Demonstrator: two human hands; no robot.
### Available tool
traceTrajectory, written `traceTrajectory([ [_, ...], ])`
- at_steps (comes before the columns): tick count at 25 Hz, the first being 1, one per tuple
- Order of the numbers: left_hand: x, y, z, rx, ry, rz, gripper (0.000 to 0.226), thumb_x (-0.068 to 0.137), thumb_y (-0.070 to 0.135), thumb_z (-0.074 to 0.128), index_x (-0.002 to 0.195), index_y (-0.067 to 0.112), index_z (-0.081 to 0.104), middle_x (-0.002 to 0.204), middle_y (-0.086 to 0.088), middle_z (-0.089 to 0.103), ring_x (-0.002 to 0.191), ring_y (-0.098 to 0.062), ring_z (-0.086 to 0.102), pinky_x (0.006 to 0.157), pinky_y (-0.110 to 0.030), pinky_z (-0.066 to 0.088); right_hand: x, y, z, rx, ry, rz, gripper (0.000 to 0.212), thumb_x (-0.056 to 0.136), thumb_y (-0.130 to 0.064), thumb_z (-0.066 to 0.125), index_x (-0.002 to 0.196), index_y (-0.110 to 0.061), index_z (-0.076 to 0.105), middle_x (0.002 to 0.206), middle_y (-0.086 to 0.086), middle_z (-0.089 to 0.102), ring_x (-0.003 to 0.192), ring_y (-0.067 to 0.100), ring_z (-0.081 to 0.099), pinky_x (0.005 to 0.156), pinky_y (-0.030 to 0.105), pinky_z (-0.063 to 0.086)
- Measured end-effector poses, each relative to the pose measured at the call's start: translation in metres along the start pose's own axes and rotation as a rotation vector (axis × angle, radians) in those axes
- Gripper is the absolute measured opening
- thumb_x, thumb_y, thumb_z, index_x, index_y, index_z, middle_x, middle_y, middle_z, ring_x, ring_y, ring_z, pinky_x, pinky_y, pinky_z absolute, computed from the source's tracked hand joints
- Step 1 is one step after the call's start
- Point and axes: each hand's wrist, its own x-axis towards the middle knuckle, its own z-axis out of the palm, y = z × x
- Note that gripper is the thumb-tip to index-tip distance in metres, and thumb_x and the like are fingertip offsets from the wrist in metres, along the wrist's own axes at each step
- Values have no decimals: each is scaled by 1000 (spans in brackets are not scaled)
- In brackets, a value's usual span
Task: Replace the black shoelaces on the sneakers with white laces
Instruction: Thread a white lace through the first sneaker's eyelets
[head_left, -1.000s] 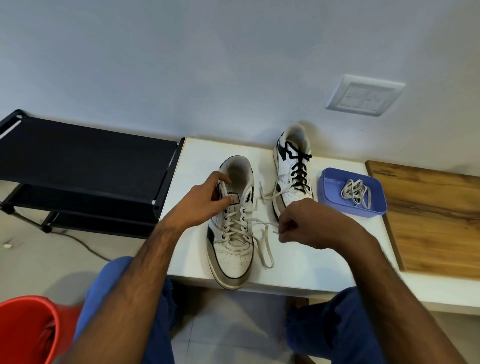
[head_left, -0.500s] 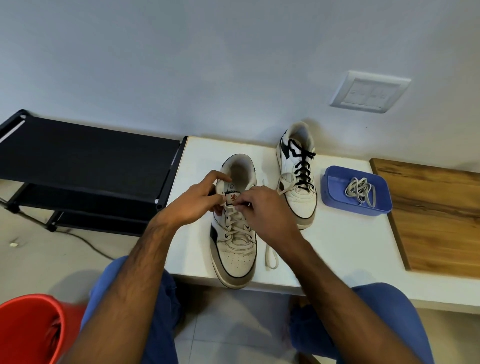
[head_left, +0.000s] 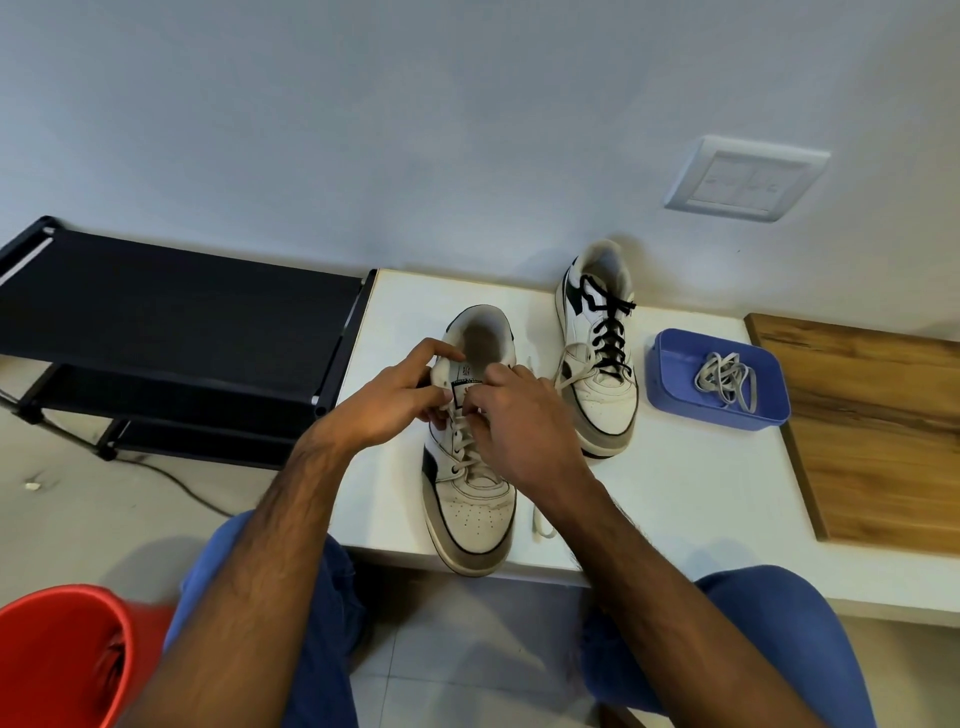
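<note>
At the bench's (head_left: 675, 499) near edge, both hands work the near sneaker (head_left: 470, 499): left hand (head_left: 387, 402) grips its collar, right hand (head_left: 519, 426) pinches the white lace (head_left: 467, 452) at the tongue. At two o'clock stands the black-laced sneaker (head_left: 600, 358); a blue tray (head_left: 670, 384) holds spare laces (head_left: 727, 379).

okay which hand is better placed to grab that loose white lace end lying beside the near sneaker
Right, probably. The right hand is on the same side of the near sneaker as the loose lace end; the left hand would have to cross over.
</note>
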Motion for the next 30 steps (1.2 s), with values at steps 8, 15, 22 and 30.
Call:
traceTrajectory([
  [8,-3,-3,-6,-62,-59,-11,53,102,23,59,145,33,30,103,-11,69,91,-19,72,89,-34,55,0,-1,12,106,62,54,17,95,-18,68,109,-25,70,104,-6,66,101,19,54,80,32,39],
  [15,-5,-10,6,341,-79,22,22,95,38,67,98,18,57,91,0,67,84,-17,65,76,-36,55,-14,6,22,571,58,146,53,86,1,68,113,-36,39,99,-12,66,99,13,64,92,50,51],
  [22,-10,-8,2,355,-30,179,18,101,22,59,88,16,69,91,5,61,83,-10,62,77,-33,51,-20,19,16,719,-3,83,53,89,1,64,123,-35,45,110,-16,68,102,-1,64,97,45,51],
  [30,-38,39,-15,-823,180,429,36,101,20,40,66,15,42,65,-5,55,53,-21,48,58,-33,46,-24,40,-12,1087,56,117,45,83,12,64,112,-23,60,105,1,64,77,9,56,64,20,47],
])
